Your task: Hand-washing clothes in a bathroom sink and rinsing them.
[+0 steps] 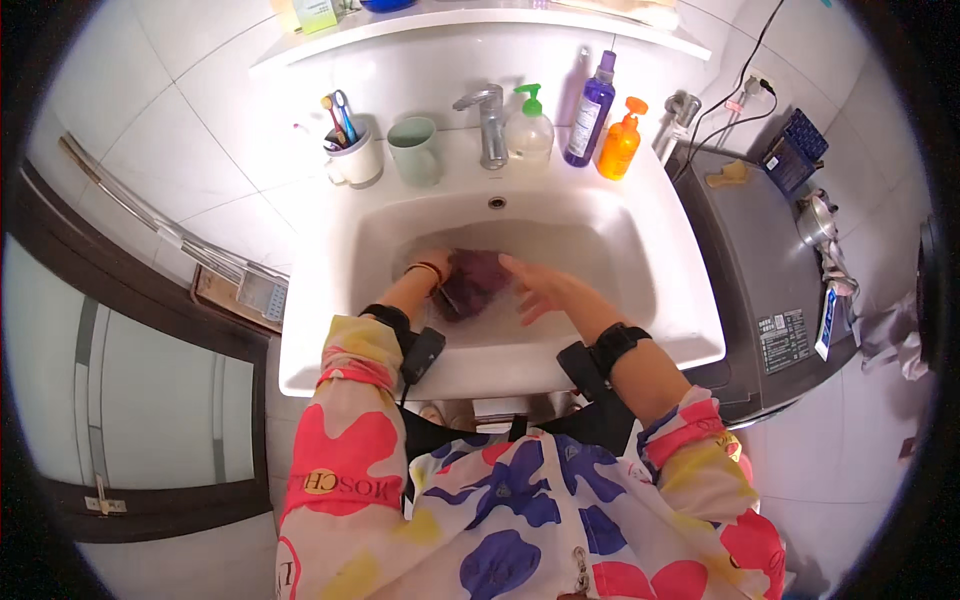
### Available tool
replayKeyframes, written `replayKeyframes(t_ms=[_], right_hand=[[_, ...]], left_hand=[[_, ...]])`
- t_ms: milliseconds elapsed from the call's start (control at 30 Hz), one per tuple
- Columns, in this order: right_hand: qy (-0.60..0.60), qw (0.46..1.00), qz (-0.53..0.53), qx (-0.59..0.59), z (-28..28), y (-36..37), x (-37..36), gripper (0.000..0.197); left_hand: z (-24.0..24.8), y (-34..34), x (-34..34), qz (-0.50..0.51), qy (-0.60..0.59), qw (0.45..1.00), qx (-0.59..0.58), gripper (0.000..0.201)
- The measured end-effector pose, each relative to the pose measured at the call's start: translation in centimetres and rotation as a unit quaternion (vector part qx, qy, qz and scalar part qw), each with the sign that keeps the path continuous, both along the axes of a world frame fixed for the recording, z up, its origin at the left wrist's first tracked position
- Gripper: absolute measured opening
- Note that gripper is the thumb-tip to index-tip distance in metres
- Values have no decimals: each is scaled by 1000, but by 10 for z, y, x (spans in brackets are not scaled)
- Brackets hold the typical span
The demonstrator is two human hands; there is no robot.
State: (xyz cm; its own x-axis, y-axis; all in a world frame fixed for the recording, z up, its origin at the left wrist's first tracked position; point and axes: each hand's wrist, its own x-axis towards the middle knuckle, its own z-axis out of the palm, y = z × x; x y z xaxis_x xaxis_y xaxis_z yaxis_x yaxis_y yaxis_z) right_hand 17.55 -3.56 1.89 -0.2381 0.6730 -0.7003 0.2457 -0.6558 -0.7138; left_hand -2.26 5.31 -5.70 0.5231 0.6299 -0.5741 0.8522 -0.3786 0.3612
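A wet, dark purple cloth (478,284) lies bunched in the cloudy water of the white sink (690,300). My left hand (437,264) grips its upper left side, the fingers partly hidden by the cloth and water. Just right of the cloth, my right hand (540,288) is held over the water with its fingers spread and nothing in them. Its fingertips come close to the cloth's right edge; whether they touch it I cannot tell. Behind the basin stands the chrome faucet (490,125), with no stream visible from its spout.
Along the sink's back ledge stand a white cup (356,165) with toothbrushes, a green mug (415,155), a clear pump bottle (530,138), a purple bottle (590,115) and an orange pump bottle (621,145). A dark-topped appliance (740,230) adjoins on the right. A white shelf (480,18) overhangs the back.
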Motion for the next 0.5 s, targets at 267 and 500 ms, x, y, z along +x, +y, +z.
replayKeyframes(t_ms=[267,500], right_hand=[[509,850,-98,-97,-131,65,21,55],[332,850,-17,409,-139,58,-12,37]], left_hand=[[91,-46,72,85,-374,909,162,28],[87,-72,93,210,-265,927,162,30]])
